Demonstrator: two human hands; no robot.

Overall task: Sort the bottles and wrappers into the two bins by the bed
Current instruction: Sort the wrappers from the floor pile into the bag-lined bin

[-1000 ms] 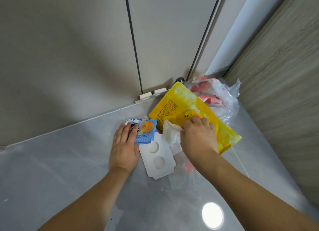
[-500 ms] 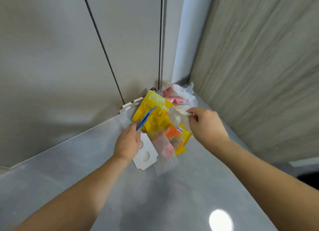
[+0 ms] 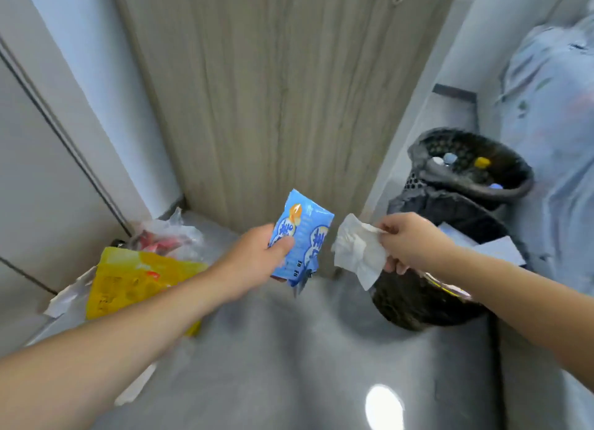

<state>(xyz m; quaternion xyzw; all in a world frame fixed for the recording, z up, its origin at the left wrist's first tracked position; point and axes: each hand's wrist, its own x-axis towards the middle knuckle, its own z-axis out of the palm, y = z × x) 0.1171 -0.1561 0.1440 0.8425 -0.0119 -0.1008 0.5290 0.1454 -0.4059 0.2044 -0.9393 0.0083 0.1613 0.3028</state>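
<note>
progress: partway | done: far bin [image 3: 501, 185] holding bottles | in hand: left hand [image 3: 254, 262] gripping blue wrapper [image 3: 302, 236], right hand [image 3: 408, 240] pinching tissue [image 3: 356, 256] beside near bin [image 3: 418, 301] | left: yellow bag [image 3: 128, 285], wrappers on floor [image 3: 289, 349]

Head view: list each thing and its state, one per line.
left hand: grips blue wrapper, held upright
right hand: pinches crumpled white tissue
far bin: lined, holds bottles
near bin: holds paper
yellow bag: lies flat on floor
</note>
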